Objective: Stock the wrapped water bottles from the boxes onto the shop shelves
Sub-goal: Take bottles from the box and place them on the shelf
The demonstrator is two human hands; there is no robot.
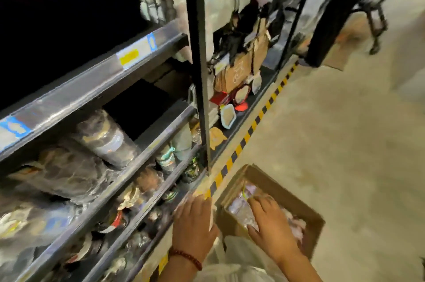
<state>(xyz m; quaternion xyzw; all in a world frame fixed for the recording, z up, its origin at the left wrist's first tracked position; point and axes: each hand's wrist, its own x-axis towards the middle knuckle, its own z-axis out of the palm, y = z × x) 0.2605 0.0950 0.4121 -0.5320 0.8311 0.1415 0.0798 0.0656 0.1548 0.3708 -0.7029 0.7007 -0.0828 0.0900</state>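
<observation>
An open cardboard box stands on the floor beside the shelf base, with wrapped bottles in clear plastic inside. My right hand reaches into the box, its fingers spread over the wrapped bottles. My left hand, with a red bead bracelet on the wrist, rests with straight fingers on the box's near-left flap by the shelf edge. Wrapped bottles lie on the middle shelf to the left. The view is blurred by motion.
Grey shelves with price labels run along the left, packed with wrapped goods. A black upright post divides the bays. Yellow-black tape marks the shelf base. A black cart stands far right on the concrete floor. A white plastic bag lies below my hands.
</observation>
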